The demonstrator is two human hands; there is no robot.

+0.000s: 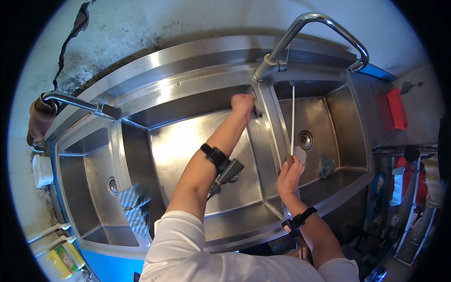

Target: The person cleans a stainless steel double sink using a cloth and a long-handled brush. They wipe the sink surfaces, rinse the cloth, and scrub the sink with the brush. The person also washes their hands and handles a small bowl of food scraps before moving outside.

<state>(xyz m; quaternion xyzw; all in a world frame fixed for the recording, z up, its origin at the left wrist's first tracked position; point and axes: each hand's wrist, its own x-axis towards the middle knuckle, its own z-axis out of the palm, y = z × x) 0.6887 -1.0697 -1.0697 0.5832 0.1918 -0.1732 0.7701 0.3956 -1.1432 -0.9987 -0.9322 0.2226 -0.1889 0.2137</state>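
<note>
My left hand (pixel 243 104) is closed at the upper right corner of the middle steel basin (pixel 201 141), against the basin's wall. A small dark grey thing (pixel 257 109), perhaps a scouring pad, shows at its fingers; the grip is partly hidden. My right hand (pixel 290 176) holds the brown handle of a long, thin, pale tool (pixel 293 120) over the divider and the right basin (pixel 313 109). The tool stretches away from me; its kind cannot be told. A pale flat piece (pixel 300 155) lies beside my right fingertips.
A grey scrubber or rag (pixel 326 166) lies near the right drain (pixel 305 140). A checked cloth (pixel 135 209) drapes over the left divider. Chrome taps (pixel 317 17) arch at right and left. A red plastic basket (pixel 397 108) stands at right, a white container (pixel 42 171) at left.
</note>
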